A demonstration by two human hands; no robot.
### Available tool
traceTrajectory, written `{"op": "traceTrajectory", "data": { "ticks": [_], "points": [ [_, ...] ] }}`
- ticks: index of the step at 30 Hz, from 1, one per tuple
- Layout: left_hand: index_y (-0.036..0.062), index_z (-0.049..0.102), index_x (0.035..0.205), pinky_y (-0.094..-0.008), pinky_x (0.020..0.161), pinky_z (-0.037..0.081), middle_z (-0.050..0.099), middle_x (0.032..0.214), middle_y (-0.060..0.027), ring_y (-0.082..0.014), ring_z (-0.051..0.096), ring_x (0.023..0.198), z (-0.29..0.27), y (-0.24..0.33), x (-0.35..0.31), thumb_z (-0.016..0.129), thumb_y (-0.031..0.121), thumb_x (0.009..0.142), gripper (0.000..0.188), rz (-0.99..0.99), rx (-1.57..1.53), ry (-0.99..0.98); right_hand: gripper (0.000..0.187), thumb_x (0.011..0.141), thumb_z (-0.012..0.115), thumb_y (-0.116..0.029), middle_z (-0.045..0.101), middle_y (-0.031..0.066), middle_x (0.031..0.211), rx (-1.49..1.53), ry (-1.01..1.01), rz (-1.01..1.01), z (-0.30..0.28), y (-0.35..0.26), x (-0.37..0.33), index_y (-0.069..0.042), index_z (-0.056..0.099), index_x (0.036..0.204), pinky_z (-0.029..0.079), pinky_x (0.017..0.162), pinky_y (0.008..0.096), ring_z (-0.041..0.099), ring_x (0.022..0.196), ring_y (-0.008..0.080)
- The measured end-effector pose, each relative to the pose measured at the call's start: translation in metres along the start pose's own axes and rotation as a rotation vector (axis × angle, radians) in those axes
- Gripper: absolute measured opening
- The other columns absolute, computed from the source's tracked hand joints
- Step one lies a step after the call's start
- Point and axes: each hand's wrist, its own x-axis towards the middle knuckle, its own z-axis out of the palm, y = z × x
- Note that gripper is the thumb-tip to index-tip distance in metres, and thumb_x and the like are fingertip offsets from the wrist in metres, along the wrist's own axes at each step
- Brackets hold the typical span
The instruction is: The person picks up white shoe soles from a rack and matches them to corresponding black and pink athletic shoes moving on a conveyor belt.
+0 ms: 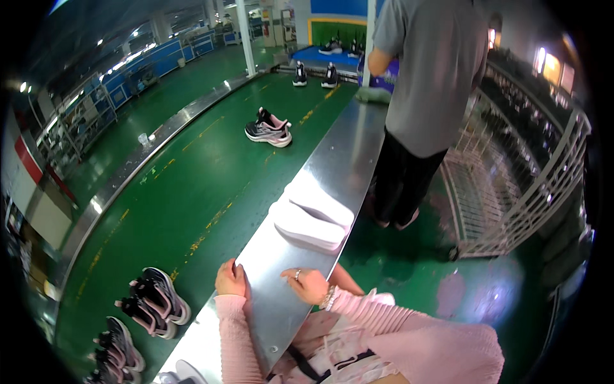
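Insoles (308,227), white in colour, lie side by side on the metal bench (267,281), just beyond our hands and apart from them. In the head view, our left hand (230,279) is at the left edge of the bench, with the fingers loosely curled; its palm is hidden, so we cannot tell if it has hold of something. Our right hand (308,286), which wears a ring, is nearer to the insoles, with the fingers bent and half closed, and it looks empty. To our left runs a green belt (185,211). On it, one dark shoe (268,130) stands alone farther ahead, and dark shoes with pink lining (155,302) stand near the lower left. At the right, a person in a grey shirt (428,77) stands between the bench and a white wire cart (542,198).
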Motion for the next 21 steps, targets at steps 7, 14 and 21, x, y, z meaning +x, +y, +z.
{"op": "traceTrajectory", "data": {
  "ticks": [7,14,21],
  "points": [
    [0.0019,0.056,0.096,-0.0342,0.075,0.042,0.057,0.090,-0.0148,-0.0299,0.055,0.084,0.004,-0.005,0.006,0.050,0.019,0.078,0.026,0.018,0.022,-0.062,0.019,0.077,0.045,-0.011,0.058,0.0151,0.074,-0.052,0.025,-0.044,-0.007,0.000,0.002,-0.005,0.057,0.090,0.046,0.063,0.0365,0.056,0.066,0.0298],
    [-0.0009,0.057,0.092,-0.0337,0.074,0.044,0.059,0.088,-0.0174,-0.0303,0.056,0.080,0.008,0.001,0.009,0.051,0.013,0.079,0.021,0.030,0.027,-0.007,0.020,0.076,0.045,-0.011,0.059,0.0147,0.077,0.060,0.037,-0.044,-0.005,0.011,0.001,-0.006,0.055,0.093,0.046,0.065,0.0372,0.056,0.068,0.0299],
    [0.0020,0.046,0.110,-0.0305,0.078,0.041,0.049,0.106,-0.0126,-0.0231,0.049,0.094,0.039,0.014,0.017,0.048,0.009,0.080,0.031,-0.116,-0.352,0.444,0.019,0.077,0.046,-0.013,0.058,0.0134,0.077,0.054,0.026,-0.076,-0.013,0.013,0.003,-0.007,0.056,0.091,0.046,0.062,0.0371,0.056,0.067,0.0293]
  ]
}}
